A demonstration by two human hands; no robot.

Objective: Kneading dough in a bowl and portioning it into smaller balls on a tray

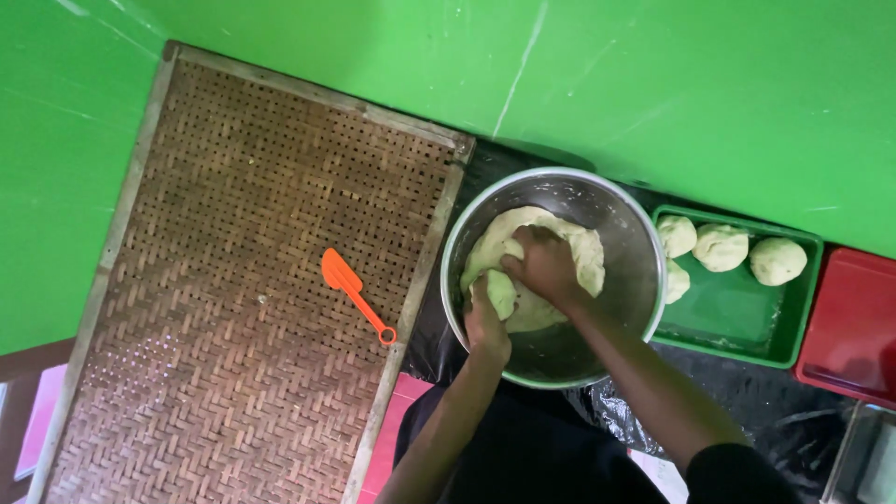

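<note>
A large steel bowl [616,210] holds a mass of pale dough [583,257]. My right hand [544,268] presses down on the middle of the dough mass, fingers curled into it. My left hand [485,322] grips a small lump of dough [501,291] pulled from the near-left side of the mass. Both hands are inside the bowl, close together.
A woven bamboo tray [233,280] lies to the left with an orange plastic scraper [353,291] on it. A green tray [737,317] on the right holds several dough balls [721,247]. A red tray [854,322] sits further right. Black plastic sheet [728,392] covers the surface.
</note>
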